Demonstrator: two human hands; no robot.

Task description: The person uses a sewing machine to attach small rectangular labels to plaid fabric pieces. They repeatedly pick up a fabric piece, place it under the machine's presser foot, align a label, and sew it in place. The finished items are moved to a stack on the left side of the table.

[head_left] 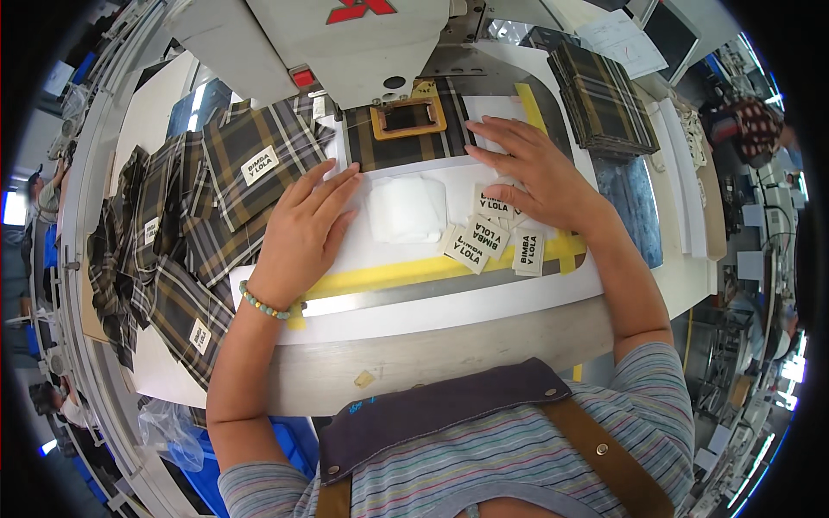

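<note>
Flat on the white work plate (pixel 449 298), the left hand (pixel 304 231) lies left of the folded white patch (pixel 404 209), fingers spread, holding nothing; right of that patch, the right hand (pixel 531 173) presses open fingers onto loose cream labels (pixel 492 235).

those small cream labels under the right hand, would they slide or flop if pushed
The small cream fabric labels lie thin and flat in a loose overlapping scatter, so they probably weigh little and slide easily on the smooth white table. Under the right hand they look floppy, likely bending when lifted.
</note>
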